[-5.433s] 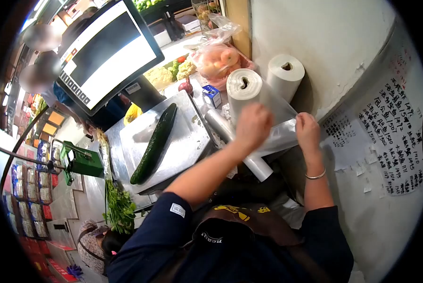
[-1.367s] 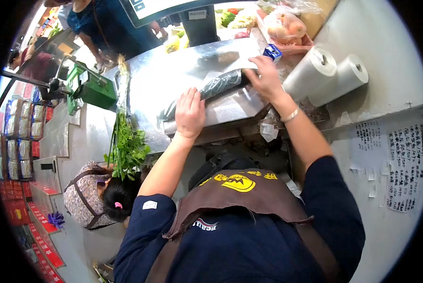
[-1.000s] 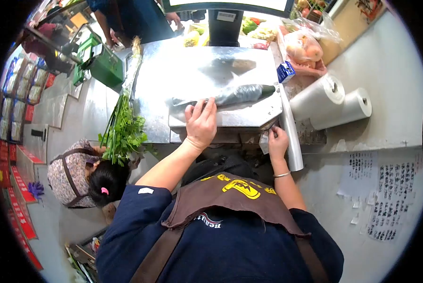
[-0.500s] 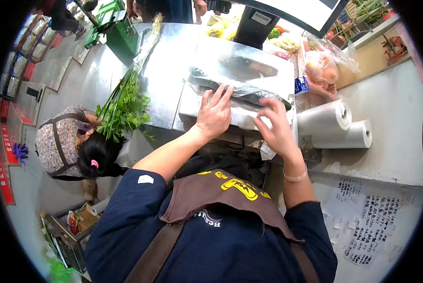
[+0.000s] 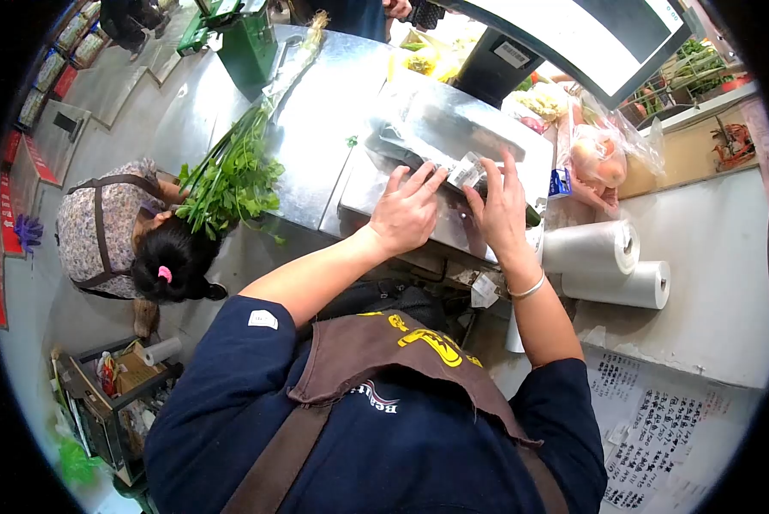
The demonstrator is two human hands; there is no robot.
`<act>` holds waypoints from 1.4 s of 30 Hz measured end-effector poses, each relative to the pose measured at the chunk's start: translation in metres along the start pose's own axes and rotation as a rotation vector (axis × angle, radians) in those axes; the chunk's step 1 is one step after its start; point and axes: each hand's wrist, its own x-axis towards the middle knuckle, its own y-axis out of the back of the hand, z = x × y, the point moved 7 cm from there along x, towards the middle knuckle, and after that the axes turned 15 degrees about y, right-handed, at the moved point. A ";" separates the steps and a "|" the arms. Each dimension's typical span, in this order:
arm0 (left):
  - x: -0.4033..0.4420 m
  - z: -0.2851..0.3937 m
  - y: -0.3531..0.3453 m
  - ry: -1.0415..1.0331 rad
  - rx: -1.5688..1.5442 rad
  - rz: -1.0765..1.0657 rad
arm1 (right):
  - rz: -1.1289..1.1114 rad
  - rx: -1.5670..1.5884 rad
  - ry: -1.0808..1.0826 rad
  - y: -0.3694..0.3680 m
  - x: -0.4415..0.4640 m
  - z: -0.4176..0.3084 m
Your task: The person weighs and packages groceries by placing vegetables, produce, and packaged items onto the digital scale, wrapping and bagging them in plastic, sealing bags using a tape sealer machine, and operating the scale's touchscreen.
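Observation:
A long dark green cucumber in clear plastic lies slantwise on the metal scale plate. My left hand rests its fingertips on the near side of the wrapped cucumber, fingers apart. My right hand is over the other end, thumb and fingers spread, beside a small white label on the plastic. The cucumber's dark tip shows just past my right hand. Part of the cucumber is hidden behind my fingers.
Leafy greens lie across the counter's left side near a green box. Two plastic bag rolls are at right, below bagged produce. A monitor overhangs the back. A person crouches at left.
The cucumber has gone from bare to wrapped in plastic. My right hand has come up from the counter's edge to the cucumber, where a white label now shows. The view has turned.

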 end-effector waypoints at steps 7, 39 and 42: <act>0.003 -0.001 -0.001 -0.020 0.000 -0.004 | 0.036 -0.279 -0.107 0.022 0.000 0.013; 0.089 -0.318 0.019 0.967 0.288 -0.340 | 0.350 0.057 -0.894 0.097 -0.203 0.006; 0.087 -0.328 -0.034 1.201 -0.118 -0.302 | 0.329 0.075 -0.832 0.082 -0.185 0.003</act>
